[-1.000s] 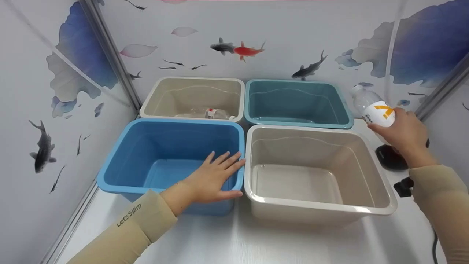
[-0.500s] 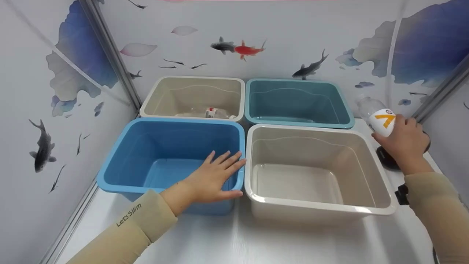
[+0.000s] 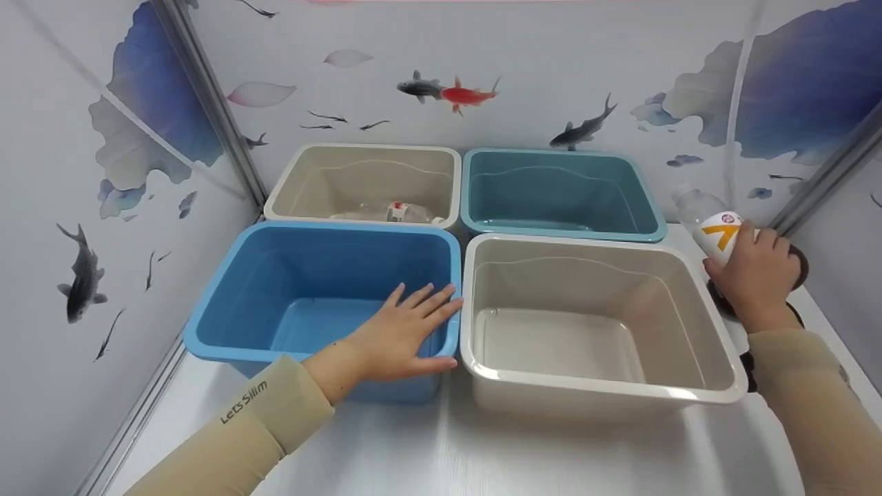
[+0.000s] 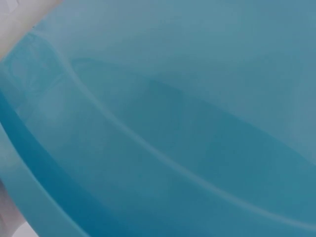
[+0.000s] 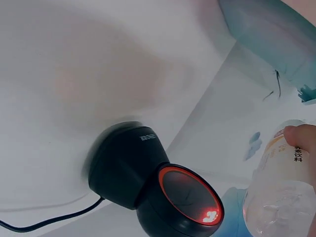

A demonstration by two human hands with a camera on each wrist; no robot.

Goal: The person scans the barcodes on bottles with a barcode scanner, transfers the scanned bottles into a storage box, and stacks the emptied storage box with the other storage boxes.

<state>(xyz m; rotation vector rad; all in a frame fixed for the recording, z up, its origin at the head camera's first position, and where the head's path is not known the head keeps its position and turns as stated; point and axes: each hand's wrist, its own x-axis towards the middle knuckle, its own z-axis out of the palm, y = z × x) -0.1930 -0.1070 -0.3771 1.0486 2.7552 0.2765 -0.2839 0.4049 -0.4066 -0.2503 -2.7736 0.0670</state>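
My right hand point(image 3: 754, 279) grips a clear plastic bottle point(image 3: 720, 234) with a white label and an orange mark, out past the right-hand bins. In the right wrist view the bottle point(image 5: 276, 197) is beside a black desktop scanner point(image 5: 123, 168) whose round window has a red ring and a lit red spot. My left hand point(image 3: 396, 341), fingers straight and spread, lies over the right side of the blue bin point(image 3: 207, 353), fingertips at its rim. Only bluish bin wall point(image 4: 163, 123) fills most of the left wrist view; the left hand does not show there.
A beige bin point(image 3: 599, 387) stands right of the blue one. Behind them are a teal bin point(image 3: 551, 196) and another beige bin point(image 3: 310, 172) with a clear bottle point(image 3: 406, 213) lying inside. White panels with printed fish enclose the table point(image 3: 441, 461). The scanner's black cable point(image 5: 54, 219) trails leftward.
My right hand has moved slightly down toward the scanner with the bottle, turning it so the orange mark and label have rotated. My left hand has stayed in place.
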